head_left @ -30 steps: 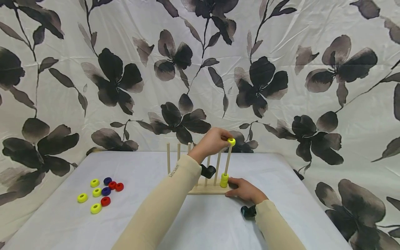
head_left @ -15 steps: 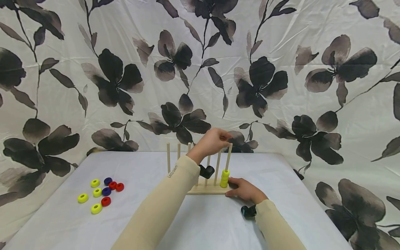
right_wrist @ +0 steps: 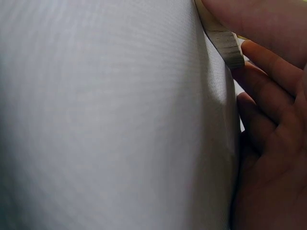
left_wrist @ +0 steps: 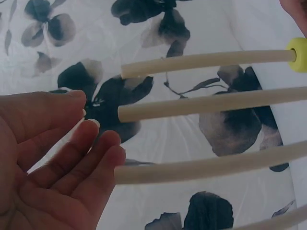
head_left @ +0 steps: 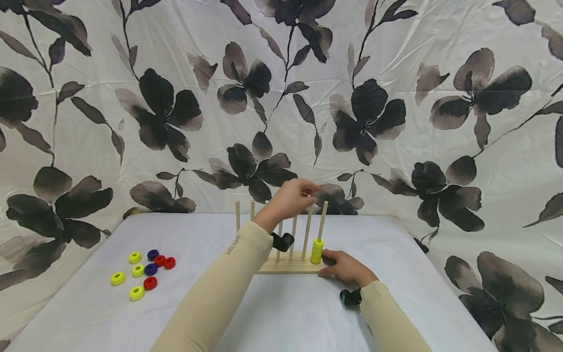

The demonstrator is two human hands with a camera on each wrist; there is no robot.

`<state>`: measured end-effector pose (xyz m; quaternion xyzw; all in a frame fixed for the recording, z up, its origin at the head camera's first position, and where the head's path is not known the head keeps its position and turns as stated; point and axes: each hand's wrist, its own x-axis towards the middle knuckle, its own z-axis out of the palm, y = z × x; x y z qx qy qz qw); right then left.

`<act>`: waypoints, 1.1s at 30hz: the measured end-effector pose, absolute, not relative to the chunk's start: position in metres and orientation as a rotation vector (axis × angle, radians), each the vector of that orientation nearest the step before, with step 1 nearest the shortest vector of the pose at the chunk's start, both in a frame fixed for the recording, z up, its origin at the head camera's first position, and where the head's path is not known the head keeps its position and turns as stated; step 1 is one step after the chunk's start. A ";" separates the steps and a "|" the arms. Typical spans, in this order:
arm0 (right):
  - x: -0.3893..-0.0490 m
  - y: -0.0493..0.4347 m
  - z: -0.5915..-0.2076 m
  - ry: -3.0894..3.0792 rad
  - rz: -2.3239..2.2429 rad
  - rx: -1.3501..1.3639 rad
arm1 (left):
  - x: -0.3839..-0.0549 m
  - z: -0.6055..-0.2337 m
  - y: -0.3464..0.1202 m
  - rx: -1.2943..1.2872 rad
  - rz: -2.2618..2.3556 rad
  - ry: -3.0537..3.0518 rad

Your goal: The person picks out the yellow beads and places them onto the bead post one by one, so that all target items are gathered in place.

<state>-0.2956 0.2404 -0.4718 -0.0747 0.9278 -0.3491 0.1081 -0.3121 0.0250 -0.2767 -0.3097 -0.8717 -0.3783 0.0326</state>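
Note:
My left hand (head_left: 288,200) hovers by the tops of the pegs on a wooden peg stand (head_left: 286,267), fingers loosely bent and nothing between them. In the left wrist view its fingertips (left_wrist: 112,139) point at the bare peg tops. A stack of yellow ring beads (head_left: 316,251) sits low on the rightmost peg (head_left: 323,220). My right hand (head_left: 345,268) holds the right end of the stand's base, thumb in front and fingers behind. The right wrist view shows the base's end (right_wrist: 230,52) between thumb and fingers.
On the left of the white table (head_left: 211,313) lie loose beads: several yellow ones (head_left: 137,293), red ones (head_left: 150,283) and two blue ones (head_left: 151,269). A floral cloth (head_left: 303,122) hangs behind the table.
My left hand let go of a yellow bead at the top of the rightmost peg, and it dropped onto the stack. That hand then moved slightly left. The right hand stayed put.

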 end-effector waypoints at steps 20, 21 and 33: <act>-0.296 0.241 -0.472 2.732 -1.045 -0.248 | -0.304 -0.278 -0.022 -0.816 -1.065 -2.651; -0.296 0.241 -0.472 2.731 -1.047 -0.242 | -0.303 -0.278 -0.024 -0.805 -1.063 -2.652; -0.295 0.238 -0.470 2.711 -1.037 -0.216 | -0.294 -0.279 -0.066 -0.676 -1.059 -2.636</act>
